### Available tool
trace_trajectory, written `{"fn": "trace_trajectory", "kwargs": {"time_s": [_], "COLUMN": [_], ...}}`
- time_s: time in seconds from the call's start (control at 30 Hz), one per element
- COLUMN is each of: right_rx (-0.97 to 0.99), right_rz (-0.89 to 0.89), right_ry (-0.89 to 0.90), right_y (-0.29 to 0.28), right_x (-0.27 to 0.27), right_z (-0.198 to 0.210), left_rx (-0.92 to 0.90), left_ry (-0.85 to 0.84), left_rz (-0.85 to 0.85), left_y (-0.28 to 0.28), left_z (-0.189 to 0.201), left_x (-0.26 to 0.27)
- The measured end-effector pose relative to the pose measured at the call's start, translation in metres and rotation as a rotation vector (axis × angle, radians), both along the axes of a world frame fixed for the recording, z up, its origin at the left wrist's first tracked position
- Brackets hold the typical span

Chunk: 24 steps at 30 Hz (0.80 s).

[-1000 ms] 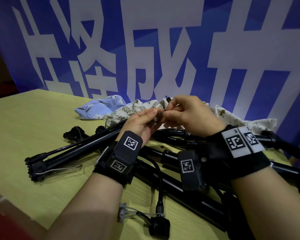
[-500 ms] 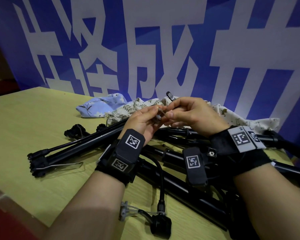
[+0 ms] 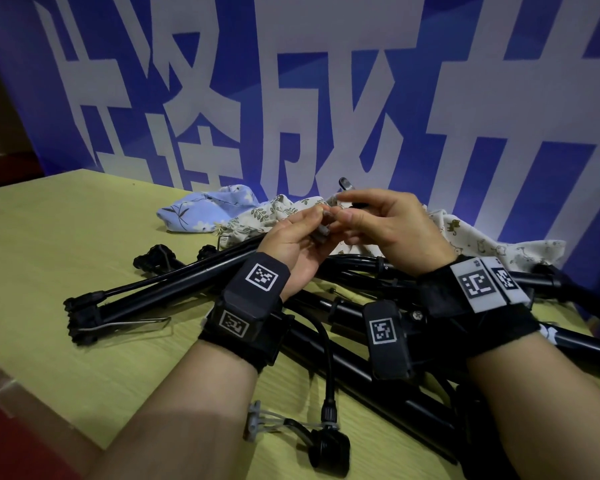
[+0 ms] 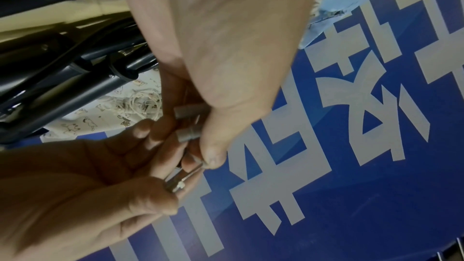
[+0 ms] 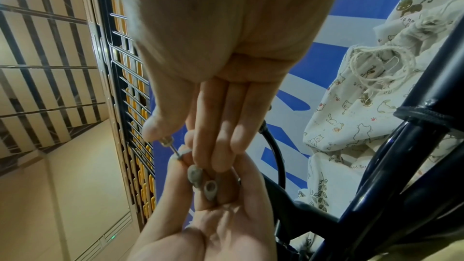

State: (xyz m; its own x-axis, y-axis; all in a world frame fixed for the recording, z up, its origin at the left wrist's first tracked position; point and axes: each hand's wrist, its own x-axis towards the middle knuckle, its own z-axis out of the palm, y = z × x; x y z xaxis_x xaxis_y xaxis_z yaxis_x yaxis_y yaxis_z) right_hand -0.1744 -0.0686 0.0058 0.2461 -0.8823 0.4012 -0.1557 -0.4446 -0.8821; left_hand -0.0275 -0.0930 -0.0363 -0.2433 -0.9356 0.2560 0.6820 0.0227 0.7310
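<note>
— Where are we working?
— Above the yellow-green table (image 3: 49,271), over the heap of black stands (image 3: 174,289) and the printed cloth bags (image 3: 482,237). Both our hands are raised and meet in the air.

— And the grip?
— Our left hand (image 3: 291,244) has thumb and fingers curled round the small grey fitting (image 4: 188,136), whose two short tubes poke out on the palm side. Our right hand (image 3: 395,226) pinches a thin metal pin (image 5: 167,142) between thumb and forefinger, with its tip at the fitting's end. The other fingers lie straight alongside.

— So how do we do this well?
— We judge the job is seating the pin in the fitting. We should brace one hand against the other, line the pin up before pressing, and push along its axis, never sideways. We cannot tell whether it has entered, because fingers hide the joint. A slip would drop it among the stands, so we go slowly.
</note>
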Motion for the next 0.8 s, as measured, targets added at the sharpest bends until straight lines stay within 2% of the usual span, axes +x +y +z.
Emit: {"fn": "trace_trajectory", "kwargs": {"time_s": [0.5, 0.67, 0.8], "right_rx": [-0.068, -0.064, -0.194], "right_rz": [-0.122, -0.125, -0.442], "right_ry": [0.018, 0.033, -0.048], "right_y": [-0.001, 0.001, -0.013], "right_x": [-0.001, -0.002, -0.016], "right_z": [-0.006, -0.001, 0.0], "left_rx": [0.041, 0.043, 0.02], "left_ry": [0.029, -0.027, -0.05], "left_rz": [-0.103, -0.023, 0.088], "left_y": [-0.001, 0.0, 0.0], "left_z": [-0.005, -0.002, 0.005], "left_x": [-0.006, -0.004, 0.005]}}
